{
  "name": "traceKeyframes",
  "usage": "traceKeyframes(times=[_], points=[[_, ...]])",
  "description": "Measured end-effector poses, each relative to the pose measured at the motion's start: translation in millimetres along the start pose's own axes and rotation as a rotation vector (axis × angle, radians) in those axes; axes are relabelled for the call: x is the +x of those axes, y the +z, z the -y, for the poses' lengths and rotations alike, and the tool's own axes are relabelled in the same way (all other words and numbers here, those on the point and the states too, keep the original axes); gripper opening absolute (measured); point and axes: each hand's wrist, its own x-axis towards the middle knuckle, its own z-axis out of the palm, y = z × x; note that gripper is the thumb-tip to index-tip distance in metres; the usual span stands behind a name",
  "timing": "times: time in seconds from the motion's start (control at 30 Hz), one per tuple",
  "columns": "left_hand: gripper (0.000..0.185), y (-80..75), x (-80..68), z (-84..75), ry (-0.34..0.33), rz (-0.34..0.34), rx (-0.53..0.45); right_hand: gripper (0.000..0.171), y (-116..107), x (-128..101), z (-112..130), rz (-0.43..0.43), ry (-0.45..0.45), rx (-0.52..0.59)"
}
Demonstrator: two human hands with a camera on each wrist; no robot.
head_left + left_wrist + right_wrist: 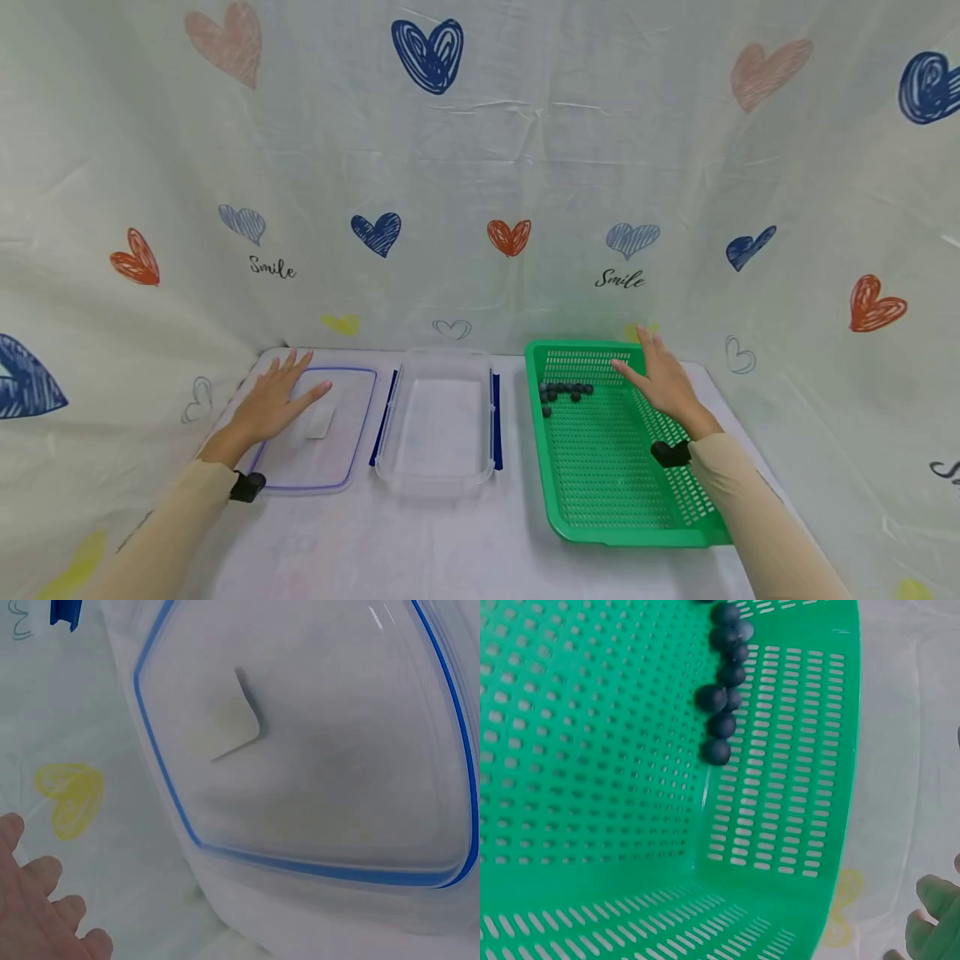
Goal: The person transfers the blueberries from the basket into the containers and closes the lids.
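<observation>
My left hand point(273, 402) hovers with spread fingers over the left part of a clear lid point(337, 454) edged in blue; a small pale rectangle point(229, 724) shows on that lid. On the right, my right hand point(663, 381) is held out over the far right side of a green perforated basket point(551, 492), holding nothing. Several dark blueberries point(721, 726) lie in the basket, lined up along its far wall and into the far left corner. Between lid and basket stands a clear plastic container point(438, 483). Neither hand visibly touches anything.
Blue clip flaps point(497, 421) stick out on both sides of the clear container. A white cloth point(450, 550) covers the table. Behind it hangs a pale curtain point(450, 167) printed with hearts and the word Smile.
</observation>
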Motion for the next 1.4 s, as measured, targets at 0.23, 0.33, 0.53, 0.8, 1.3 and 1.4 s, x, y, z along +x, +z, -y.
traceKeyframes(times=[0.23,0.33,0.53,0.8,1.3,1.4], points=[[0.089,5.6,3.5,-5.7,-0.014,0.025,-0.126,0.091,6.4,5.7,-0.3,0.05,0.015,0.204],[0.089,8.5,6.4,-8.0,-0.008,0.041,-0.19,0.09,11.1,7.2,0.4,0.032,-0.003,0.24],[0.086,13.8,9.0,-14.4,0.007,0.087,-0.307,0.085,19.6,6.2,6.1,0.047,-0.011,0.353],[0.083,21.2,14.9,-30.9,-0.008,0.138,-0.435,0.073,30.2,8.7,14.8,0.117,-0.058,0.543],[0.081,37.1,23.2,-44.2,-0.027,0.179,-0.713,0.056,56.9,15.6,22.6,0.157,-0.106,0.626],[0.08,44.4,27.5,-46.2,-0.019,0.182,-0.736,0.053,61.8,15.9,22.0,0.178,-0.075,0.636]])
